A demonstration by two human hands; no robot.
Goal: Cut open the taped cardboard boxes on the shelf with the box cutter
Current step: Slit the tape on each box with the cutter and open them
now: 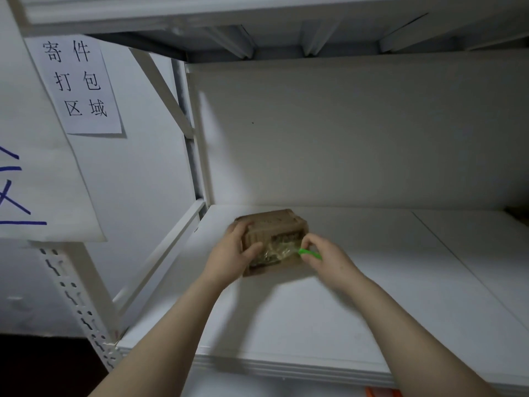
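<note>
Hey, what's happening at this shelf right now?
A person is working on a small taped cardboard box that sits on the white shelf. The left hand grips the box's left side, while the right hand pinches a green box cutter against the clear tape on its near face. Whether the tape is cut through is unclear.

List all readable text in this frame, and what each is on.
"寄件 打包 区域": black print, three rows, on the paper sign hung left of the shelf.
Blue handwritten strokes on the larger sheet below it: cut off, unreadable.
Dark print on the cardboard box: too blurred.
Green box cutter: no text seen.
</note>
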